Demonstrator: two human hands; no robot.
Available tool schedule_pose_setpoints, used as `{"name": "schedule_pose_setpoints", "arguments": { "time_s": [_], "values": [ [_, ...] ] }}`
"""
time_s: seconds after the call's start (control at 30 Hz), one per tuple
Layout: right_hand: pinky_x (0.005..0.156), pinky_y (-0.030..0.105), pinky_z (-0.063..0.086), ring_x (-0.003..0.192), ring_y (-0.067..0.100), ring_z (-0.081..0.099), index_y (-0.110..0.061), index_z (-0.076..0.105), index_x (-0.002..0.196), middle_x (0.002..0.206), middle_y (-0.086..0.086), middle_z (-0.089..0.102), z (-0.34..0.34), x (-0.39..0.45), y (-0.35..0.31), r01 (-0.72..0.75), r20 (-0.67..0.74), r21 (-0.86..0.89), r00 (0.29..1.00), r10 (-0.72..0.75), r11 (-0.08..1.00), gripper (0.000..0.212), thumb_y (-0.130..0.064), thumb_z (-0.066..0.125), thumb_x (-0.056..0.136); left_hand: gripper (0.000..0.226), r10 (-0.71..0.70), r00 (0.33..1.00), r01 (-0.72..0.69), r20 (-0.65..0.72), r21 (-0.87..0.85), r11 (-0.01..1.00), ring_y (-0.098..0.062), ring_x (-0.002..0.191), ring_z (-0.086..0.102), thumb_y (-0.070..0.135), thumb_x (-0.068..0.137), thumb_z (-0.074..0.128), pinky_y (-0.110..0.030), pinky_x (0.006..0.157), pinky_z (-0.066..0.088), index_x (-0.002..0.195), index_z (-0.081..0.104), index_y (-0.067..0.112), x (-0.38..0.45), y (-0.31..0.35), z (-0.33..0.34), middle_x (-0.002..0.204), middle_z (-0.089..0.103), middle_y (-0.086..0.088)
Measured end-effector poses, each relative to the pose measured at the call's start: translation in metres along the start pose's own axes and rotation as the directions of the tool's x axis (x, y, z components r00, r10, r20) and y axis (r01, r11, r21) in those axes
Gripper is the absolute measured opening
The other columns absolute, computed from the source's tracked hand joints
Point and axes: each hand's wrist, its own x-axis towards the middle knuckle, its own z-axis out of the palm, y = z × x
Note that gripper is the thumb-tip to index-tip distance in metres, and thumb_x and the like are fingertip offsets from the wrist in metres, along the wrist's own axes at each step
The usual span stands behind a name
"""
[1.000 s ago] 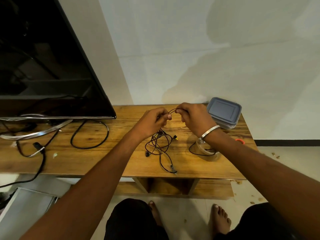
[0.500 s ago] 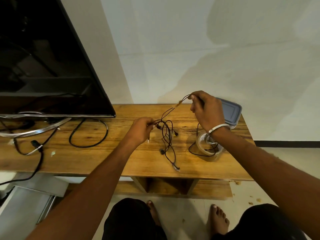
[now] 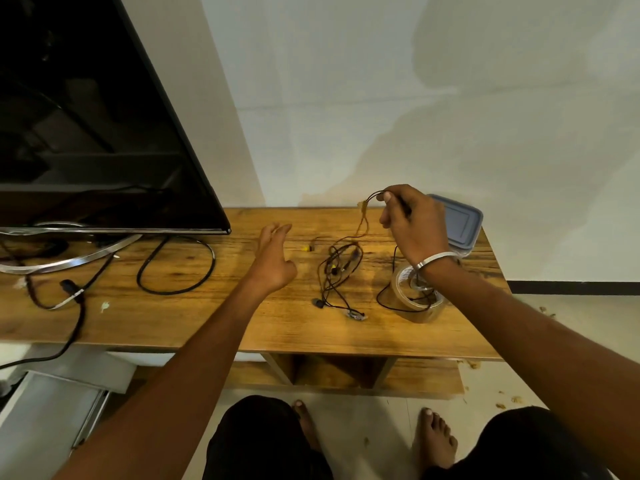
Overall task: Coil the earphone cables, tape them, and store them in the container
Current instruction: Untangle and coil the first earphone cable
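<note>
Head view, wooden table (image 3: 173,317) against white wall (image 3: 381,98), right hand (image 3: 412,223) pinching earphone cable (image 3: 341,271), left hand (image 3: 273,258) spread.

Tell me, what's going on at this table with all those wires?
A person is sorting out tangled earphone cables on a wooden table. The right hand pinches one end and lifts it, while the left hand hovers open beside the tangle. A roll of tape and a lidded container wait nearby; nothing is coiled yet.

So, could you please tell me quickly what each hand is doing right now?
Left hand: open, fingers relaxed, holding nothing.
Right hand: pinches the earphone cable, lifting one end above the table.
</note>
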Motion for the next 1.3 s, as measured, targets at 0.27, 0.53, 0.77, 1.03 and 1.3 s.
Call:
{"name": "schedule_pose_setpoints", "arguments": {
  "time_s": [0.27, 0.53, 0.77, 1.03, 1.3],
  "values": [
    [0.055, 0.009, 0.041, 0.058, 0.003, 0.059, -0.013, 0.066, 0.096, 0.065, -0.002, 0.066, 0.001, 0.0, -0.009, 0.018, 0.088, 0.101, 0.996, -0.027, 0.995, 0.018, -0.02, 0.05, 0.096, 0.047, -0.03, 0.993, 0.068, 0.111, -0.351, 0.934, -0.019, 0.119, 0.053, 0.015, 0.092, 0.064, -0.028, 0.089, 0.045, 0.136, 0.049, 0.014, -0.02, 0.037, 0.045, 0.134, 0.054, -0.006],
    [0.052, 0.018, 0.045, 0.052, 0.007, 0.056, -0.011, 0.06, 0.097, 0.06, 0.0, 0.062, -0.01, 0.005, -0.001, -0.031, 0.009, 0.153, 1.0, 0.03, 0.988, 0.017, -0.019, 0.045, 0.098, 0.017, 0.103, 0.986, -0.121, -0.131, -0.132, 0.984, -0.021, 0.081, 0.063, 0.013, 0.093, 0.059, -0.022, 0.063, 0.034, 0.099, 0.074, 0.008, -0.012, 0.038, 0.053, 0.085, 0.069, -0.006],
    [0.054, 0.007, 0.04, 0.056, 0.011, 0.06, -0.006, 0.061, 0.096, 0.062, 0.007, 0.062, -0.026, 0.015, 0.018, -0.165, -0.223, 0.094, 0.958, 0.182, 0.982, 0.022, -0.018, 0.043, 0.097, 0.02, 0.069, 0.967, -0.081, -0.243, -0.037, 0.996, -0.021, 0.085, 0.061, 0.013, 0.095, 0.058, -0.023, 0.064, 0.032, 0.104, 0.074, 0.007, -0.01, -0.003, 0.009, 0.092, 0.07, -0.008],
    [0.052, -0.002, 0.031, 0.058, 0.002, 0.047, 0.001, 0.063, 0.098, 0.074, 0.002, 0.058, -0.027, 0.004, 0.013, -0.228, -0.272, 0.004, 0.937, 0.22, 0.974, 0.023, -0.012, 0.044, 0.096, 0.022, -0.113, 0.969, 0.127, -0.221, 0.049, 0.991, -0.017, 0.087, 0.06, 0.013, 0.096, 0.056, -0.023, 0.069, 0.038, 0.111, 0.073, 0.013, -0.007, -0.01, -0.001, 0.104, 0.072, -0.008],
    [0.061, 0.016, 0.047, 0.067, 0.014, 0.065, -0.006, 0.059, 0.092, 0.071, 0.007, 0.068, -0.015, -0.002, 0.013, -0.18, 0.194, 0.26, 0.972, 0.132, 0.949, 0.018, -0.013, 0.043, 0.098, 0.078, -0.015, 0.999, 0.015, -0.031, 0.021, 1.0, -0.024, 0.14, 0.023, 0.011, 0.08, 0.067, -0.043, 0.116, 0.025, 0.149, 0.03, 0.018, -0.014, 0.025, 0.024, 0.151, 0.023, -0.002]
  ]
}}
